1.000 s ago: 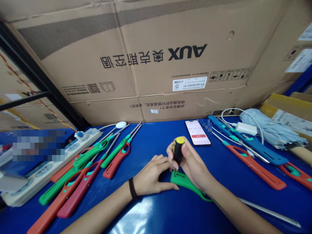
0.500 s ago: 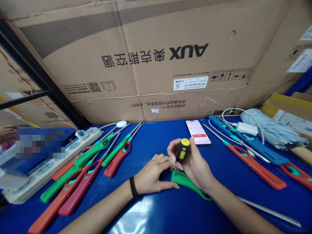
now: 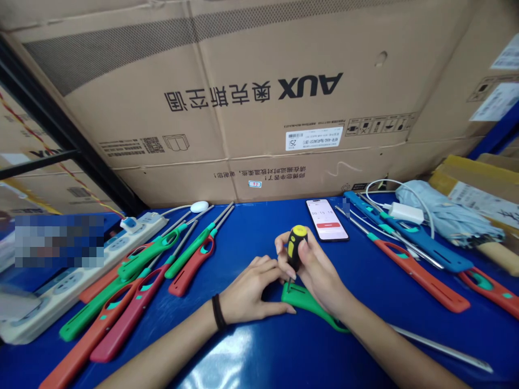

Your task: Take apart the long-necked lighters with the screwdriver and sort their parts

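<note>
The right hand is closed around a yellow and black screwdriver, which stands nearly upright with its tip on the wide end of a green lighter; that lighter lies flat on a blue table, right in front of the person; the left hand, with a black wristband, sits just beside it with the fingers loosely curved, and I cannot tell whether it is gripping the lighter or only touching it; more lighters, red and green, lie in a loose row to the left, next to a white power strip; blue and red ones lie to the right, near a phone showing a timer; a white charger and a folded pale blue umbrella sit at the far right; behind the table, a big cardboard carton lies with its AUX print upside down, shut so its contents stay hidden; a yellow-edged cardboard box sits beyond the umbrella, and what it holds cannot be seen.
</note>
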Motion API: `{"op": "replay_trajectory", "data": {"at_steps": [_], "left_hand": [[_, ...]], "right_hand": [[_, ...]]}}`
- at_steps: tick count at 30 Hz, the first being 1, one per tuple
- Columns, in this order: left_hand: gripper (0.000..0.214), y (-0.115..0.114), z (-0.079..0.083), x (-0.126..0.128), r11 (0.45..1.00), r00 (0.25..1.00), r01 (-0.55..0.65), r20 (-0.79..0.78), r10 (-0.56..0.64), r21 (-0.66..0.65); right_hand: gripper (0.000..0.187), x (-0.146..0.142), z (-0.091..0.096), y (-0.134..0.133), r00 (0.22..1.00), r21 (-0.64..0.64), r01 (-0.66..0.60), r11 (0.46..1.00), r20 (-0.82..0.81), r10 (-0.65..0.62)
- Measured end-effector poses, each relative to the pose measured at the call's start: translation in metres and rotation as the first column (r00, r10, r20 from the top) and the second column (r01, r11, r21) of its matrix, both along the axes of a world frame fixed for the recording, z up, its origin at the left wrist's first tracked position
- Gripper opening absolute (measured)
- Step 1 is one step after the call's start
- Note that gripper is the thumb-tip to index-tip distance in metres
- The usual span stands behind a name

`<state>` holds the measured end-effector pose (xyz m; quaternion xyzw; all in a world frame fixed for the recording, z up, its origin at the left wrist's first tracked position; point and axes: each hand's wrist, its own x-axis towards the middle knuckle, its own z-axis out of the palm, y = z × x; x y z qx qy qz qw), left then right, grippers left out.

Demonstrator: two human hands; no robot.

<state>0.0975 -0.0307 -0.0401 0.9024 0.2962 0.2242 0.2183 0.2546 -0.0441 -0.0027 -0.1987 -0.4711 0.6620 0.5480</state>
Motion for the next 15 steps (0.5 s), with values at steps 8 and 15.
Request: {"op": "replay_trajectory", "data": {"at_steps": [8,15], "left_hand": [[0.045,-0.0004,-0.0022,-0.0008,1.000,1.000,0.006,-0.016,-0.005,0.021],[0.043,-0.0021,-0.0020,-0.0023,1.000,0.999,-0.021,-0.027,0.021,0.017]], "right_hand": [[0.038,-0.0006,-0.0033,-0.0009,0.999,-0.007,-0.029,1.000,-0.037,0.029],[0.047,0.0006,-0.0020,0.0002,0.996,-0.046,-0.067,0.997,0.061,0.070]]}}
